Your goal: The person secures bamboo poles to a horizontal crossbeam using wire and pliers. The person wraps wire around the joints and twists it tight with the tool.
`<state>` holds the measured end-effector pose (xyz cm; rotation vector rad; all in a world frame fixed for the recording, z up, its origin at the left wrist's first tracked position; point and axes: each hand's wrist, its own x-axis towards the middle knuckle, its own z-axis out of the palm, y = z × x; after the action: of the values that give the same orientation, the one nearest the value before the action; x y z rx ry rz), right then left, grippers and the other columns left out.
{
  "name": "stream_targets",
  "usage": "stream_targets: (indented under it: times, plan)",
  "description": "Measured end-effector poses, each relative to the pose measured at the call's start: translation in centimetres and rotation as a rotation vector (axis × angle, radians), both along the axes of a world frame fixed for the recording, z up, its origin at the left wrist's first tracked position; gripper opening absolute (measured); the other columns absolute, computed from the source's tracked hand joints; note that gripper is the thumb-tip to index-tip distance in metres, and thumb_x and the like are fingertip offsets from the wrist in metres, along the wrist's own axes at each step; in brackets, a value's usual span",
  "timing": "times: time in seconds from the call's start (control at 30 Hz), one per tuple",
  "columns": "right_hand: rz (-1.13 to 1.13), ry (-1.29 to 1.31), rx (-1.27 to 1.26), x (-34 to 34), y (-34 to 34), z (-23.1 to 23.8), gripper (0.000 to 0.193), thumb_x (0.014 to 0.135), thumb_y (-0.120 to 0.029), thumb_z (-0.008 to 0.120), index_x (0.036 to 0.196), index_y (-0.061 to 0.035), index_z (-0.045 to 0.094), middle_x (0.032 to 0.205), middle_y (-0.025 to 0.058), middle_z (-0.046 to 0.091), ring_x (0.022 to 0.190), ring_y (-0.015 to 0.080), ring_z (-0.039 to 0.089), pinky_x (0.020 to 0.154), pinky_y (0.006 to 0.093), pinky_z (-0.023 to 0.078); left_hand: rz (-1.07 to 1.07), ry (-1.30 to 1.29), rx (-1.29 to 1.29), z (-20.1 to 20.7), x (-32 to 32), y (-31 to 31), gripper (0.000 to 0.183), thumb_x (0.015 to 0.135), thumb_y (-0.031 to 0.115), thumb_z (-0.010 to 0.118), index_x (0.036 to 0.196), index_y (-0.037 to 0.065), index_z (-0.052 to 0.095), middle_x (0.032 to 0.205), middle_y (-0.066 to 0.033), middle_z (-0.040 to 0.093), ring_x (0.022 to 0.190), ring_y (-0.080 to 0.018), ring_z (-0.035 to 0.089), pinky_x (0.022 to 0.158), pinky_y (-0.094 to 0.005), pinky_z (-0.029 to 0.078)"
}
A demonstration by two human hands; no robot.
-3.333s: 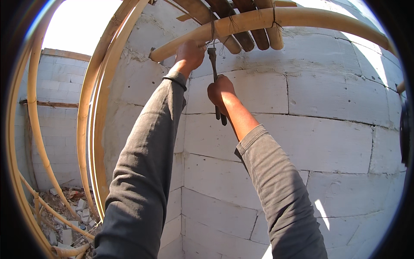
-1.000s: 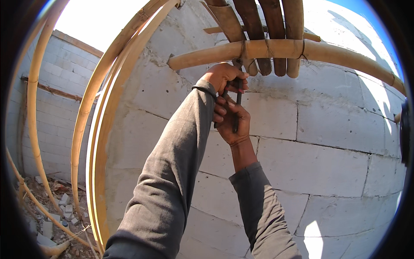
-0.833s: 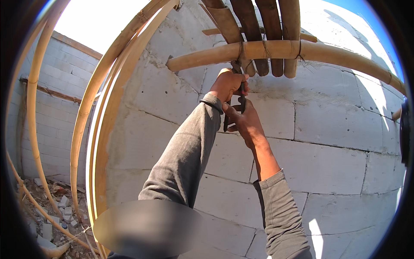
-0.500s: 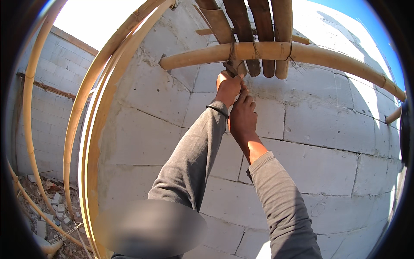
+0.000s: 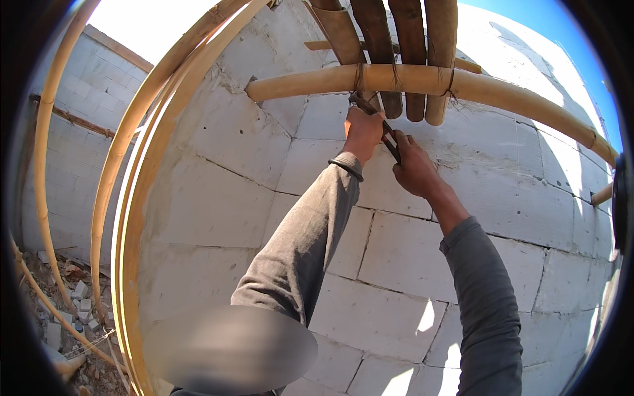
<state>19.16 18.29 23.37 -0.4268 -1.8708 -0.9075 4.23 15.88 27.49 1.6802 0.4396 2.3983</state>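
OK — hands (image 5: 362, 129) (image 5: 416, 166) blw pole (image 5: 419, 79), room rt

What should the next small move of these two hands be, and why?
Probably a slight turn of the dark pincers by the right hand, the left hand held steady: the right is on the handles, and the tool's head sits just under the bamboo pole, close to a dark wire tie. Whether the jaws grip wire can't be seen.
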Motion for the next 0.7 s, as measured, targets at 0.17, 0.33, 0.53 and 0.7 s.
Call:
stream_targets:
  times: [0.17,0.33,0.53,0.7]
  plan:
    - [1.278,-0.078,-1.104,-5.2,0.0,-4.8,0.049,0.076,0.000,0.052,0.125,-0.0023,0.049,0.103,0.0063,0.056,0.080,0.0172,0.052,0.069,0.0310,0.045,0.097,0.193,-0.196,-1.6,-2.9,-3.1,0.035,0.082,0.026,0.074,0.093,-0.005,0.061,0.075,-0.0111,0.064,0.057,-0.0175,0.058,0.047,-0.0311,0.046]
    - [1.857,-0.287,-1.294,-8.6,-0.3,-5.9,0.040,0.081,-0.002,0.053,0.121,-0.0031,0.052,0.103,0.0062,0.057,0.084,0.0154,0.053,0.068,0.0322,0.045,-0.046,0.363,-0.269,-1.3,-5.6,-5.2,0.039,0.080,0.031,0.079,0.094,-0.001,0.063,0.080,-0.0104,0.064,0.069,-0.0212,0.065,0.050,-0.0313,0.051]
    - [0.298,0.287,-0.393,-7.5,-3.3,-6.8,0.062,0.082,-0.021,0.070,0.132,0.0047,0.043,0.114,0.0183,0.057,0.102,0.0281,0.058,0.085,0.0441,0.048,-0.174,0.173,-0.064,-1.4,-3.9,-2.7,0.035,0.081,0.020,0.078,0.092,-0.007,0.058,0.079,-0.0118,0.063,0.067,-0.0220,0.067,0.059,-0.0319,0.058]
    - [-0.418,0.452,0.006,-9.7,-4.0,-7.5,0.092,0.080,-0.020,0.071,0.148,0.0067,0.015,0.128,0.0176,0.046,0.116,0.0294,0.049,0.086,0.0454,0.044,-0.212,0.028,0.090,-1.2,-2.4,-0.5,0.037,0.080,0.016,0.078,0.090,-0.011,0.056,0.078,-0.0128,0.062,0.062,-0.0221,0.065,0.057,-0.0310,0.059]
